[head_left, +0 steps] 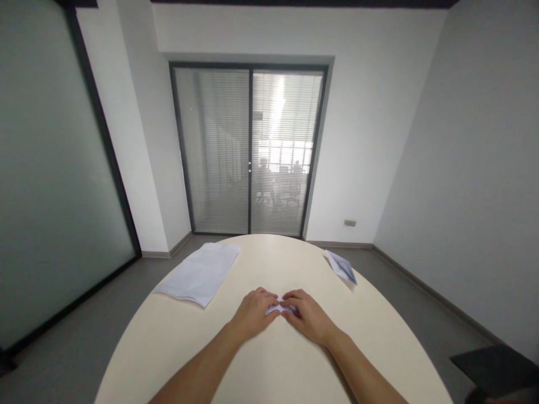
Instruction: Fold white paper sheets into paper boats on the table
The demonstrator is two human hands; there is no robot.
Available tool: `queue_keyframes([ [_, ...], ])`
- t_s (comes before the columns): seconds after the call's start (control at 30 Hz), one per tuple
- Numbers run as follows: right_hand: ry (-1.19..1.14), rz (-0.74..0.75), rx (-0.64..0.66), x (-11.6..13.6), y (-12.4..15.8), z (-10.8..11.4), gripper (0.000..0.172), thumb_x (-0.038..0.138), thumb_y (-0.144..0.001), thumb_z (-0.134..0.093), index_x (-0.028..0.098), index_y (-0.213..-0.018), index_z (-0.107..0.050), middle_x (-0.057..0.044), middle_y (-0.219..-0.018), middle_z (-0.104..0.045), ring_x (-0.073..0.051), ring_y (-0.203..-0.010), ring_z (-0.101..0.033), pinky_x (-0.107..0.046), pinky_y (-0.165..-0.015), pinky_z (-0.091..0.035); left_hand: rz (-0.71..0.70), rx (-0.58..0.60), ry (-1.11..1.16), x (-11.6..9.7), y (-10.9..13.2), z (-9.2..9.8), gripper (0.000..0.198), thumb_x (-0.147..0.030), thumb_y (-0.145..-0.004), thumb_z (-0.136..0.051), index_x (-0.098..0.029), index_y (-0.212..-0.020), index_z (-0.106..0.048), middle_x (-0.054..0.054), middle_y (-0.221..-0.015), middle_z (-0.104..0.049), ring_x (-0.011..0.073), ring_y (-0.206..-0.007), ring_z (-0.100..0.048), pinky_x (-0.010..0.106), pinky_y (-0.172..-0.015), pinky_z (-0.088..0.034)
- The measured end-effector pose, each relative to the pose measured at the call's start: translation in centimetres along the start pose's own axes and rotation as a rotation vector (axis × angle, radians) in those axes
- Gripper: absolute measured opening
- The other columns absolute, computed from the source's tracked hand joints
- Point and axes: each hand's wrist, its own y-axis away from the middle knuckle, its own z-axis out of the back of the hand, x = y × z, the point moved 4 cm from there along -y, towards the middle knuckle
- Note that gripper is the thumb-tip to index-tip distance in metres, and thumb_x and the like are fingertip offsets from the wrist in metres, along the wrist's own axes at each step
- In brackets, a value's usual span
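Both my hands meet over the middle of a pale round-ended table, gripping one small piece of folded white paper (279,306). My left hand (256,312) has its fingers curled over the paper's left side, the thumb along the near edge. From the right, my right hand (308,315) pinches the other side between thumb and fingers. Most of the paper is covered by the fingers, so its full shape cannot be made out.
The cream table (269,370) curves away to a rounded far edge. White paper sheets (202,274) lie at its left edge. At the right edge rests a folded paper piece (342,267). A dark flat object (497,367) stands low at the right.
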Motion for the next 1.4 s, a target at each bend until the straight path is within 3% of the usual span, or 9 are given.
queue_keyframes([
  [0.13, 0.042, 0.000, 0.025, 0.3, 0.0, 0.3, 0.025, 0.034, -0.094, -0.053, 0.025, -0.108, -0.072, -0.006, -0.107, -0.071, -0.022, -0.101, -0.061, -0.035, -0.091, -0.048, 0.046, 0.019, -0.018, -0.2, -0.1, 0.3, 0.019, -0.023, -0.095, -0.052, -0.024, -0.102, -0.069, 0.002, -0.102, -0.072, 0.0200, -0.096, -0.061, 0.033, -0.087, -0.047],
  [0.3, 0.082, 0.010, 0.055, 0.7, 0.0, 0.6, 0.029, 0.036, -0.098, -0.045, 0.026, -0.107, -0.070, -0.004, -0.102, -0.073, -0.020, -0.097, -0.063, -0.032, -0.088, -0.048, 0.026, 0.011, -0.003, -0.5, 0.1, 0.7, 0.019, -0.033, -0.091, -0.059, -0.025, -0.106, -0.068, 0.002, -0.100, -0.072, 0.0212, -0.095, -0.061, 0.033, -0.087, -0.047],
  [0.57, 0.090, -0.011, 0.051, 0.9, -0.1, 0.9, 0.034, 0.036, -0.101, -0.038, 0.025, -0.103, -0.070, -0.004, -0.097, -0.074, -0.020, -0.093, -0.063, -0.031, -0.085, -0.048, 0.065, 0.030, -0.010, -0.1, -0.1, 0.2, 0.024, -0.032, -0.097, -0.049, -0.024, -0.106, -0.069, 0.004, -0.098, -0.072, 0.0206, -0.096, -0.062, 0.032, -0.087, -0.047],
  [0.87, 0.141, -0.041, 0.064, 0.2, 0.0, 0.5, 0.025, 0.019, -0.096, -0.042, 0.025, -0.110, -0.062, -0.005, -0.097, -0.071, -0.018, -0.090, -0.065, -0.027, -0.082, -0.047, 0.082, 0.052, -0.026, 0.1, -0.1, 0.3, 0.024, -0.028, -0.099, -0.046, -0.026, -0.108, -0.068, 0.003, -0.098, -0.071, 0.0190, -0.096, -0.063, 0.029, -0.086, -0.047],
  [1.03, 0.176, -0.047, 0.092, -0.5, 0.3, 0.8, 0.028, 0.013, -0.093, -0.041, 0.025, -0.112, -0.058, -0.004, -0.096, -0.070, -0.018, -0.086, -0.065, -0.026, -0.079, -0.046, 0.076, 0.059, 0.015, 0.4, 0.0, 0.3, 0.025, -0.024, -0.098, -0.044, -0.026, -0.112, -0.065, 0.002, -0.104, -0.070, 0.0181, -0.098, -0.063, 0.029, -0.088, -0.046],
  [1.17, 0.165, -0.004, 0.084, -0.3, 0.2, 0.9, 0.035, 0.008, -0.086, -0.044, 0.024, -0.113, -0.060, -0.005, -0.103, -0.070, -0.019, -0.095, -0.064, -0.027, -0.086, -0.046, 0.089, 0.073, -0.036, 0.7, 0.0, -0.1, 0.023, -0.026, -0.100, -0.042, -0.024, -0.104, -0.064, 0.002, -0.097, -0.070, 0.0183, -0.091, -0.064, 0.027, -0.081, -0.047],
  [1.4, 0.128, -0.066, 0.051, -0.2, 0.3, 1.2, 0.027, 0.016, -0.089, -0.045, 0.023, -0.105, -0.065, -0.005, -0.098, -0.072, -0.018, -0.089, -0.067, -0.027, -0.082, -0.048, 0.098, 0.066, -0.018, 1.0, 0.1, -0.2, 0.021, -0.025, -0.099, -0.043, -0.024, -0.103, -0.064, 0.002, -0.098, -0.070, 0.0177, -0.091, -0.064, 0.027, -0.082, -0.047],
])
